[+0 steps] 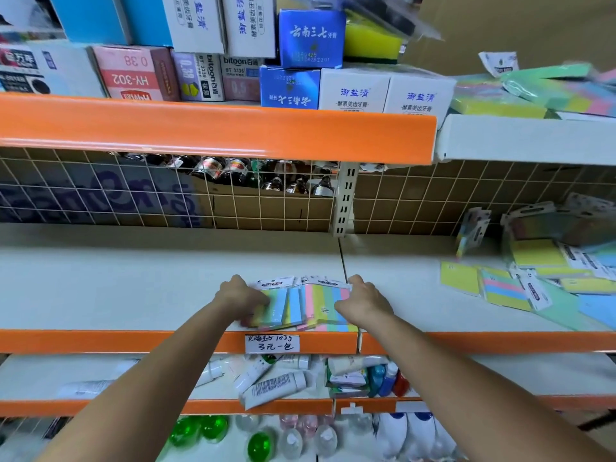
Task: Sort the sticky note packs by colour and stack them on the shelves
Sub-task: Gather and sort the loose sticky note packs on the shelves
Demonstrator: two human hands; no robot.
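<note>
Lying at the front edge of the middle shelf, a small cluster of striped sticky note packs sits between both hands, just above a handwritten price label on the orange shelf lip. The left hand curls over the cluster's left side, fingers wrapped on the yellow-and-blue pack there. The right hand grips the right side, thumb lying across the top pack's pastel stripes. The packs overlap unevenly, their white header cards pointing toward the shelf's back edge.

Toward the right end of the same shelf, a loose pile of more sticky note packs spreads out, yellow, green, blue and striped, well apart from the hands. On the upper shelf's right end, another heap of coloured packs lies blurred. White and blue toothpaste boxes stand along the upper shelf's front edge, with pen boxes to their left. Behind the wire grid backing, dark bottles show in a cardboard carton. On the shelf below, white tubes lie scattered near its front edge.
</note>
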